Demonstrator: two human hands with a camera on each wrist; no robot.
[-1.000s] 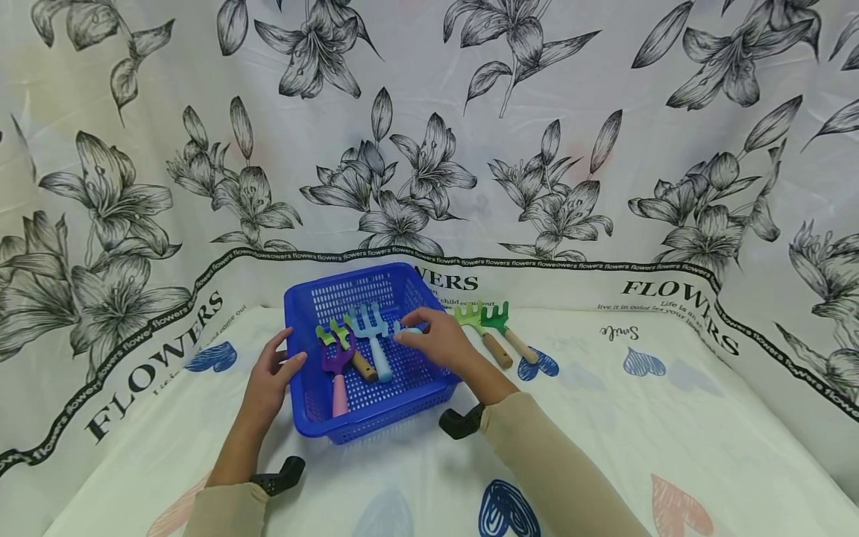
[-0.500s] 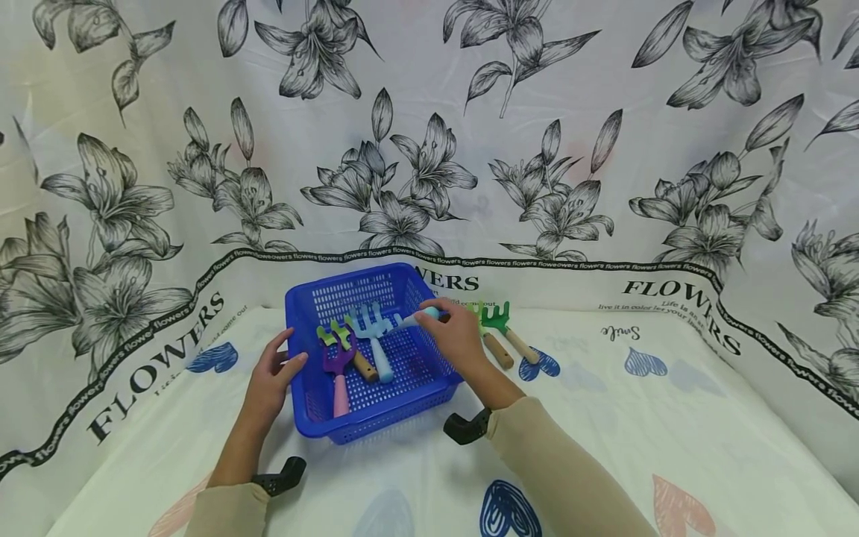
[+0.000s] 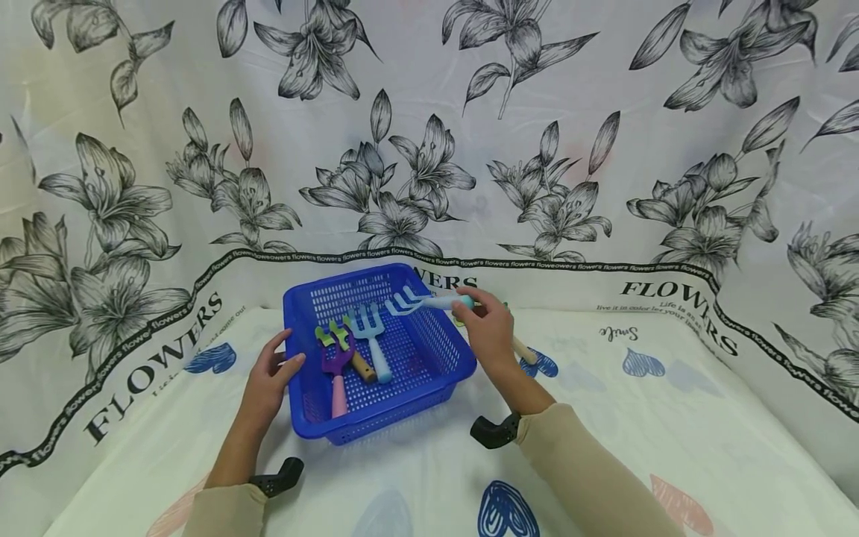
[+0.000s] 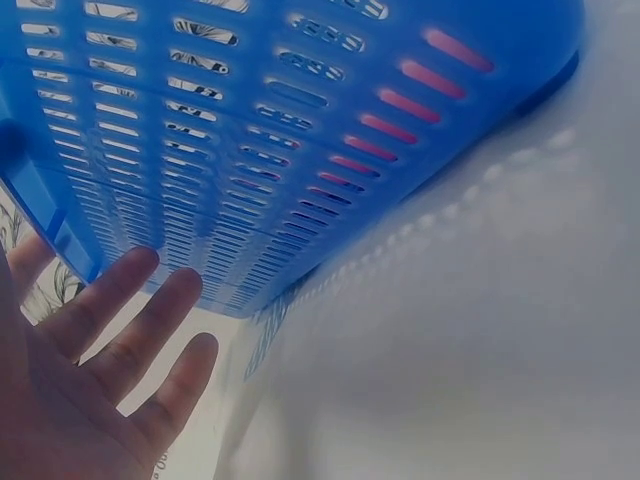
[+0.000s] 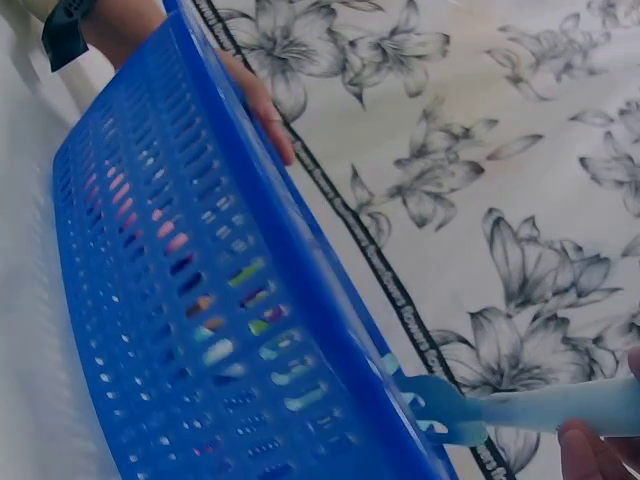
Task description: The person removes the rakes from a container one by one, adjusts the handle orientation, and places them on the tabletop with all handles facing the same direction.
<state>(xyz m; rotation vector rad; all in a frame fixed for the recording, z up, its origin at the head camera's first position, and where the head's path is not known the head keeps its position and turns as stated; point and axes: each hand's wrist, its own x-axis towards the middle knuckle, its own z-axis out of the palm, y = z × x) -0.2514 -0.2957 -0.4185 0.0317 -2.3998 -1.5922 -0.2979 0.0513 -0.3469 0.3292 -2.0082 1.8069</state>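
Note:
In the head view, a blue perforated plastic basket (image 3: 396, 409) stands on the cloth. My right hand (image 3: 492, 328) pinches the handle of a light-blue hand fork (image 3: 439, 302), whose tines hang above the basket's right side. Inside lie another light-blue fork (image 3: 379, 362), a purple fork with a pink handle (image 3: 338, 395) and a green fork with a wooden handle (image 3: 363, 367). My left hand (image 3: 268, 377) touches the basket's left rim, thumb over its edge. Its fingers (image 4: 140, 340) stretch out straight beside the outer wall in the left wrist view.
To the right of the basket, mostly hidden behind my right hand, are garden forks; one wooden handle (image 3: 525, 352) shows. A white flower-printed cloth (image 3: 637, 418) covers the table, and a matching curtain (image 3: 564, 149) rises behind it.
My right hand has moved right and up with the light-blue fork, lifting it out of the basket. The forks on the cloth are now largely covered. My left hand stays at the rim.

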